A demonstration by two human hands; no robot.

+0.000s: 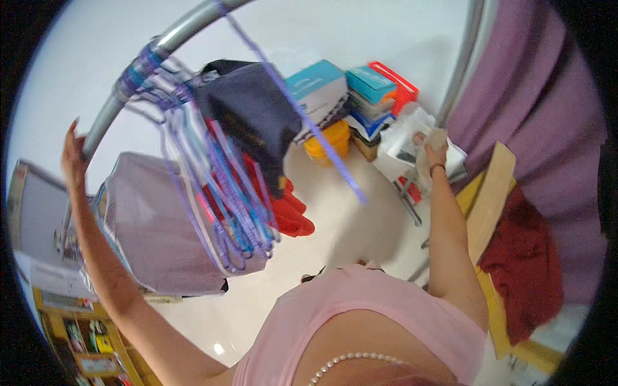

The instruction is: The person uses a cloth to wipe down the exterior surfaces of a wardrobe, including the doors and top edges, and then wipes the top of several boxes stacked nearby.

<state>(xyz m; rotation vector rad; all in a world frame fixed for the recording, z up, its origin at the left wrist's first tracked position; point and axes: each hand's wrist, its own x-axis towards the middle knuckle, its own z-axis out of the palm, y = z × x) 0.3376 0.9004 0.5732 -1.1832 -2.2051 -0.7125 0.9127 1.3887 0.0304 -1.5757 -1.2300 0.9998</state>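
Note:
On the left, my left hand (74, 157) is against the curved metal clothes rail (108, 113), its fingers partly hidden behind the tube. Purple, blue and white hangers (231, 207) hang bunched from that rail. Among them are a dark garment (251, 106) and a red garment (292, 210). A greyish-mauve garment (145, 217) hangs nearer my left arm. Out to the right, my right hand (437, 155) grips a pale beige cloth (425, 169), blurred, beside a white plastic bag (403, 137). A thin purple strip (299, 108) slants down from the rail.
Boxes (318, 89) and a yellow tub (330, 142) stand by the wall. A purple curtain (536, 144) covers the right side. Below it are a wooden board (492, 200) and a dark red cloth (524, 265). A wooden shelf unit (79, 333) is at lower left.

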